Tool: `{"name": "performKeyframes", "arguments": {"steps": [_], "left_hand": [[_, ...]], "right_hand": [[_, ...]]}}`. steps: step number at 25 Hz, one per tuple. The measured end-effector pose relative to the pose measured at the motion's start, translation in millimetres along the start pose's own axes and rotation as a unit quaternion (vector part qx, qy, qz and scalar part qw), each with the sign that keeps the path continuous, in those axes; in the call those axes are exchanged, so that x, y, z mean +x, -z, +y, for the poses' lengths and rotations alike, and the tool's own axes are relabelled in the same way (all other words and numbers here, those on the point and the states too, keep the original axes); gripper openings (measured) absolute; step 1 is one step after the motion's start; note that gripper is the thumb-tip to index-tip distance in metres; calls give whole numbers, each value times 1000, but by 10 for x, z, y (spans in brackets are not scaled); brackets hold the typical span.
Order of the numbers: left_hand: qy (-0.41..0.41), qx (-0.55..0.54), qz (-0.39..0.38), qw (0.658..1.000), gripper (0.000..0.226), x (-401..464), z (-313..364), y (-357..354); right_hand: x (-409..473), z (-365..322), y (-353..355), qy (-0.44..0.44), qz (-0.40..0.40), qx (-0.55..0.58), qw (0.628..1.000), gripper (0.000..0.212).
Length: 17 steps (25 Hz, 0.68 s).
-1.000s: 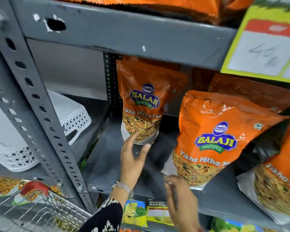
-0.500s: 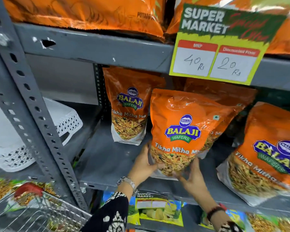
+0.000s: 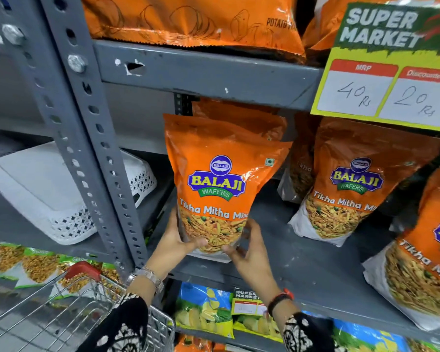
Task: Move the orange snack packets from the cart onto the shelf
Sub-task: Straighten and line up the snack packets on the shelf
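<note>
The orange packet (image 3: 221, 184) at frame centre is gripped at its bottom corners by the left hand (image 3: 174, 241) and right hand (image 3: 249, 250), fingers wrapped snug, base on the grey shelf (image 3: 302, 262). If it's let go tilted, it'll probably flop forward. Room's fine: bare shelf is seen lower centre, the cart (image 3: 69, 308) lower left.

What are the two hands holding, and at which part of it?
Both hands hold one orange snack packet by its bottom: the left hand at the lower left corner, the right hand at the lower right. It stands upright on the shelf.
</note>
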<state>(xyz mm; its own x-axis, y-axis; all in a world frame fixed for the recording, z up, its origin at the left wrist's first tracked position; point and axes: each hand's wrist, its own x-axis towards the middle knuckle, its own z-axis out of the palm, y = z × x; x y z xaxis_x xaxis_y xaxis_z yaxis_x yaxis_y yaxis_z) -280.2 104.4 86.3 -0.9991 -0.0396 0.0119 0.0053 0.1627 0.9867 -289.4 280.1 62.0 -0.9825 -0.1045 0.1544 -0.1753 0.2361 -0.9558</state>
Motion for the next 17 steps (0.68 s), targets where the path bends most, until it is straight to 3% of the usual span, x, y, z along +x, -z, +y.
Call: {"name": "performKeyframes", "arguments": {"steps": [6,8,10,12,15,17], "left_hand": [[-15,-12,37,999,104,-25,-29,-14],[-24,-6,131,991,110,-114,-37,-87],[-75,12,241,968,109,-260,80,-254],[-181,54,292,938,96,-351,225,-467],[-311,132,252,907,64,-347,452,-1029],[-318,132,141,928,54,-226,553,-1436]], "right_hand": [[-30,-15,-65,3,-6,8,1000,71],[-67,-12,70,-2,10,-1,1000,70],[-136,7,345,5,85,5,996,60],[-186,33,675,9,188,7,982,53],[-184,75,1194,6,313,-39,949,82],[-93,96,1426,-11,344,-57,937,102]]}}
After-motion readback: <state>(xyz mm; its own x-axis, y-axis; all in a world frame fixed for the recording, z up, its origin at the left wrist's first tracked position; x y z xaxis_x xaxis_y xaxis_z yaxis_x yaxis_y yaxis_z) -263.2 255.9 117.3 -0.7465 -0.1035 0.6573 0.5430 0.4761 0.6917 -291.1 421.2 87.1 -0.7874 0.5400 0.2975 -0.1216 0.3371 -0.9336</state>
